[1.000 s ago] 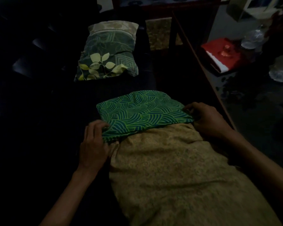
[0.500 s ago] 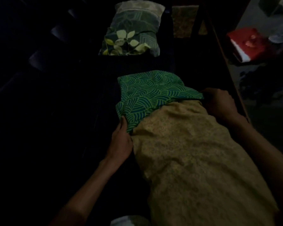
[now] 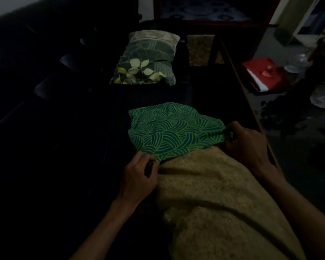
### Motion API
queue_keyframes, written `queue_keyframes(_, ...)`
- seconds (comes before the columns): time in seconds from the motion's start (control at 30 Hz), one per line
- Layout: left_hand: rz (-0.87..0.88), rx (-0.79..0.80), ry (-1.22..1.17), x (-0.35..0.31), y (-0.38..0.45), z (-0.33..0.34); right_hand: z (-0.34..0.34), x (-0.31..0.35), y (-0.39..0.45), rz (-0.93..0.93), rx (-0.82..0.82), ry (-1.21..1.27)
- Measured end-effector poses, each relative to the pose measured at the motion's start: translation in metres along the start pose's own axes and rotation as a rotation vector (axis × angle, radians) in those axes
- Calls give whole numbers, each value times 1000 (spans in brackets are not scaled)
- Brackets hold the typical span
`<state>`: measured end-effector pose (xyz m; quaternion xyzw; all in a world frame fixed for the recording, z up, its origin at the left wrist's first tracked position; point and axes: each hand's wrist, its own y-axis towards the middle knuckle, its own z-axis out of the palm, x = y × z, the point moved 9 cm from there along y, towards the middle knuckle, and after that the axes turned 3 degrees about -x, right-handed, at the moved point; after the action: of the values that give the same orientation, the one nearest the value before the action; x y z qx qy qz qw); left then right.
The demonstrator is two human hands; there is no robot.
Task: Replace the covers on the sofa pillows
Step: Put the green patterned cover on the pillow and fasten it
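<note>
— What does the head view show on the dark sofa (image 3: pixel 45 128)?
— A tan pillow (image 3: pixel 223 212) lies lengthwise, its far end inside a green cover (image 3: pixel 169 132).
— And the grip?
— The left hand (image 3: pixel 137 179) pinches the cover's near edge; the right hand (image 3: pixel 246 145) curls round its bunched right corner.
— Beyond?
— A leaf-print pillow (image 3: pixel 144 62).

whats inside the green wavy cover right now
The far end of the yellow pillow is tucked into the green cover, whose open edge both hands grip. How far in it reaches is hidden by the fabric.
</note>
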<state>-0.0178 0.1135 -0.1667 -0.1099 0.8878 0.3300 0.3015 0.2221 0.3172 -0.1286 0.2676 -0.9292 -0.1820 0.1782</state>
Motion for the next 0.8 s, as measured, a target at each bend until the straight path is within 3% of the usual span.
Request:
queue_keyframes(0.1,-18,103,9,9,-12,11,5,4,-1,-29,91,0)
queue_keyframes(0.27,53,114,-49,-9,-24,1,23,-4,-4,139,297,-27)
queue_keyframes(0.33,66,119,-47,-14,-30,4,24,2,0,126,305,-3)
queue_keyframes(0.5,-112,61,-104,8,-28,4,24,35,-2,9,274,186)
queue_keyframes(0.7,-48,232,-138,-8,-37,7,16,11,-17,139,278,183)
queue_keyframes(0.8,-246,264,-133,-4,-39,18,29,0,-17,208,382,221)
